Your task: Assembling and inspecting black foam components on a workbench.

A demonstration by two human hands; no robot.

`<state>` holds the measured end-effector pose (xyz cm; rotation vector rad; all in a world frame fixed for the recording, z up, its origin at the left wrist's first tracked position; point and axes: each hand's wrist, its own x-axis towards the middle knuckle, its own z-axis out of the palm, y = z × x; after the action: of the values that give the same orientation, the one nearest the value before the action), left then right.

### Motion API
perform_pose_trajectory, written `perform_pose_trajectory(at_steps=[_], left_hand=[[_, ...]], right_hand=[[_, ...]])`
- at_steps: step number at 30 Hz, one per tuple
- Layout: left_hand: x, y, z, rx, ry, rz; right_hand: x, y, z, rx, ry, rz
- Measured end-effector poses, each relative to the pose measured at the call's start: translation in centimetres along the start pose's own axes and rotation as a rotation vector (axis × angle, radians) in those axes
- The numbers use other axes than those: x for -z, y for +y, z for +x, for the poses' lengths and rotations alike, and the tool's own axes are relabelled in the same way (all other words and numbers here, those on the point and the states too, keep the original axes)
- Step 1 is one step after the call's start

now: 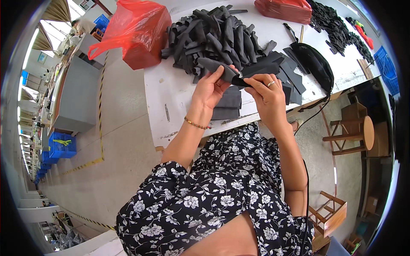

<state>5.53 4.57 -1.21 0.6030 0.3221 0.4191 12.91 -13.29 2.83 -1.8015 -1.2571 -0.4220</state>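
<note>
Over the near edge of the white table (159, 109), both my hands hold one dark grey fabric piece (223, 72), partly curled into a tube. My left hand (210, 87) wraps its fingers and thumb around the wider left part. At the narrower right end, the fingertips of my right hand (267, 91) pinch the black edge. Just beyond my hands rises a heap of rolled dark grey fabric pieces (213, 36). Flat dark fabric pieces (226, 104) lie beneath my hands, and more flat pieces (294, 77) are spread to the right.
A red plastic bag (143, 38) stands left of the heap; another red bag (285, 10) sits at the back. A black pouch (314, 62) with a cord lies at right, near a pile of small black pieces (331, 25). Wooden stools (368, 133) stand on the floor at right.
</note>
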Motion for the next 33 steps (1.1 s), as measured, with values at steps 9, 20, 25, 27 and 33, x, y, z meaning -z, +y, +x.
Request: perform_pose_trajectory(at_steps=[9, 20, 25, 27, 33], left_hand=[[-0.9, -0.3, -1.1, 0.002, -0.066, 0.068], [-5.2, -2.4, -3.6, -0.364, -0.292, 0.017], [-3.9, -2.6, -2.0, -0.413, -0.296, 0.175], [-3.8, -3.6, -2.3, -0.396, -0.263, 0.160], [-3.1, -5.0, -2.8, -0.295, -0.131, 0.015]], right_hand=[[0.7, 0.0, 0.2, 0.176, 0.042, -0.248], [-1.4, -1.6, -0.9, 0.080, 0.123, -0.065], [-2.1, -1.1, -3.5, 0.020, 0.054, -0.123], [-2.2, -0.2, -4.4, 0.033, 0.027, -0.052], [-2.3, -1.1, -2.6, 0.044, -0.065, -0.033]])
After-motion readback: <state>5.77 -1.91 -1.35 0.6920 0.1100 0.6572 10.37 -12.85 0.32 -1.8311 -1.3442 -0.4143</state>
